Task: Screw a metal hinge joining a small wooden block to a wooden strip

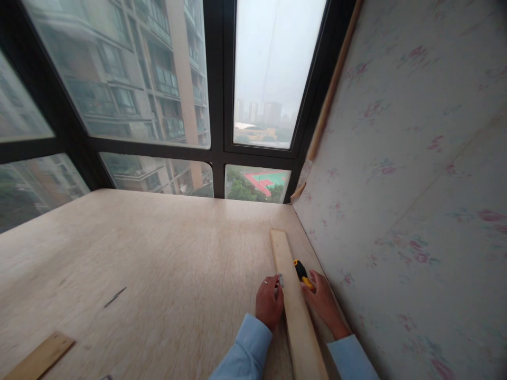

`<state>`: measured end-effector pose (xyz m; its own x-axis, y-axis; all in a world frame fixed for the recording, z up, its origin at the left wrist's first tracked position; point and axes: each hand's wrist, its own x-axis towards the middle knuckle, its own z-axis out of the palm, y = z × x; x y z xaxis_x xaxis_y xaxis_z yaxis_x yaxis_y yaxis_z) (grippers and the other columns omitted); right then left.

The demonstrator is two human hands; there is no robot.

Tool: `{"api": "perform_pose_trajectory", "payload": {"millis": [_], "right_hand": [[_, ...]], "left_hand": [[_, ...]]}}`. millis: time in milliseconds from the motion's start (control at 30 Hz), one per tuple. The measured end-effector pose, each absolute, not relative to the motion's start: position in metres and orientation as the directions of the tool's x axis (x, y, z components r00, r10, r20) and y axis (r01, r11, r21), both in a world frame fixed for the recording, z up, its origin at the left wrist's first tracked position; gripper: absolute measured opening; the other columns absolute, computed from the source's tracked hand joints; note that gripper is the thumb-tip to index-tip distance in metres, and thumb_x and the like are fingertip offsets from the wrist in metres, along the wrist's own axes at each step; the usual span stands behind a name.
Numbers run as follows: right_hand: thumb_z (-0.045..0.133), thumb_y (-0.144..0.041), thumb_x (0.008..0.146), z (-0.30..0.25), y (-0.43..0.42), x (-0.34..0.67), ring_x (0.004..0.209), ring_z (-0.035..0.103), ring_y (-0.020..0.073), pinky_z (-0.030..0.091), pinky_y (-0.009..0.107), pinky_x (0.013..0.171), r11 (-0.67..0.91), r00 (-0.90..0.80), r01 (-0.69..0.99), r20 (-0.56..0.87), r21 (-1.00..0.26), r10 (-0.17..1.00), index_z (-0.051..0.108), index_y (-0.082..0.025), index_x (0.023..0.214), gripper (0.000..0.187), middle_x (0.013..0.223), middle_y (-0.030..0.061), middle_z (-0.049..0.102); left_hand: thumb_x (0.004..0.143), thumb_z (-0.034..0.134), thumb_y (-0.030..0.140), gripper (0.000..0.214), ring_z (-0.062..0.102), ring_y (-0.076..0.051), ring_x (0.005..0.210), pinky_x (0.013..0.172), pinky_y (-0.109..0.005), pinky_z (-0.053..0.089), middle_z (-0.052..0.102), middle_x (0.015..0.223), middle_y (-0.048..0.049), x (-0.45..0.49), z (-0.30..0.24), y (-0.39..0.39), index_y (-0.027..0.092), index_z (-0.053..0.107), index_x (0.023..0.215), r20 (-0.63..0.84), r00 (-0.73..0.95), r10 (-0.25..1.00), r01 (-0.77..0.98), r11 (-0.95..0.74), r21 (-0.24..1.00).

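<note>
A long pale wooden strip (295, 301) lies on the plywood surface (158, 264), running alongside the flowered wall. My left hand (269, 305) rests curled at the strip's left edge, its fingertips pinching a small grey thing (281, 278) that I cannot make out. Right of the strip, my right hand (325, 303) is closed on a yellow and black utility knife (301, 273) whose tip points away from me. Both arms wear light blue sleeves.
A flowered papered wall (415, 184) rises close on the right. Dark-framed windows (216, 95) stand at the far edge of the plywood. Another wooden piece (41, 356) lies at the near left corner, and a thin dark sliver (114, 297) lies on the plywood left of centre.
</note>
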<state>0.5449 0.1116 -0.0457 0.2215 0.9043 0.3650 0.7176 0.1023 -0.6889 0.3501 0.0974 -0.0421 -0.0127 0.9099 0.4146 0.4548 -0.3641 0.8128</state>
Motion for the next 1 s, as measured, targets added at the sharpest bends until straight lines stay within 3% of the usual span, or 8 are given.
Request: {"api": "perform_pose_trajectory", "payload": {"millis": [167, 300, 400, 533, 733, 1000], "right_hand": [[0.055, -0.039, 0.083, -0.025, 0.109, 0.525, 0.119, 0.053, 0.0292, 0.041, 0.051, 0.105, 0.275, 0.029, 0.740, 0.437, -0.614, 0.899, 0.055, -0.019, 0.122, 0.044, 0.125, 0.0147, 0.059], [0.057, -0.034, 0.084, -0.018, 0.113, 0.508, 0.130, 0.046, 0.0265, 0.036, 0.049, 0.111, 0.402, -0.220, 0.691, 0.355, -0.601, 0.909, 0.050, -0.022, 0.134, 0.052, 0.138, 0.0120, 0.053], [0.057, -0.033, 0.085, -0.021, 0.118, 0.502, 0.132, 0.045, 0.0260, 0.036, 0.049, 0.111, 0.439, -0.316, 0.658, 0.305, -0.611, 0.898, 0.048, -0.021, 0.137, 0.055, 0.141, 0.0124, 0.051], [0.055, -0.033, 0.087, -0.024, 0.119, 0.503, 0.133, 0.044, 0.0259, 0.035, 0.049, 0.113, 0.438, -0.340, 0.642, 0.279, -0.629, 0.898, 0.047, -0.021, 0.139, 0.054, 0.143, 0.0127, 0.050], [0.054, -0.019, 0.080, -0.029, 0.114, 0.504, 0.135, 0.042, 0.0258, 0.033, 0.051, 0.114, 0.432, -0.361, 0.634, 0.248, -0.642, 0.899, 0.048, -0.023, 0.139, 0.059, 0.144, 0.0113, 0.048], [0.056, -0.027, 0.082, -0.038, 0.119, 0.501, 0.133, 0.045, 0.0271, 0.034, 0.051, 0.112, 0.415, -0.323, 0.648, 0.264, -0.638, 0.909, 0.047, -0.023, 0.139, 0.057, 0.142, 0.0119, 0.050]], "left_hand": [[0.086, 0.050, 0.014, 0.028, 0.063, -0.019, 0.089, 0.079, -0.034, 0.053, 0.067, 0.097, -0.0070, 0.350, -0.041, 0.097, 0.019, 0.062, 0.111, 0.416, -0.011, 0.909, 0.438, -0.370, 0.820], [0.085, 0.050, 0.012, 0.030, 0.063, -0.019, 0.089, 0.079, -0.034, 0.052, 0.067, 0.099, -0.0074, 0.350, -0.043, 0.098, 0.019, 0.061, 0.112, 0.404, -0.011, 0.915, 0.405, -0.365, 0.838], [0.083, 0.049, 0.011, 0.033, 0.063, -0.018, 0.089, 0.080, -0.033, 0.052, 0.066, 0.100, -0.0076, 0.349, -0.044, 0.098, 0.018, 0.060, 0.113, 0.380, -0.015, 0.925, 0.378, -0.346, 0.858], [0.083, 0.049, 0.014, 0.032, 0.063, -0.019, 0.090, 0.081, -0.034, 0.052, 0.067, 0.100, -0.0074, 0.348, -0.044, 0.099, 0.019, 0.061, 0.112, 0.331, -0.020, 0.943, 0.375, -0.300, 0.877], [0.085, 0.047, 0.017, 0.031, 0.063, -0.020, 0.091, 0.082, -0.036, 0.052, 0.068, 0.101, -0.0089, 0.348, -0.042, 0.100, 0.017, 0.063, 0.112, 0.294, -0.026, 0.955, 0.383, -0.262, 0.886], [0.087, 0.044, 0.018, 0.030, 0.064, -0.019, 0.092, 0.082, -0.034, 0.052, 0.070, 0.102, -0.0090, 0.347, -0.039, 0.100, 0.016, 0.065, 0.109, 0.283, -0.058, 0.957, 0.322, -0.250, 0.913]]}}
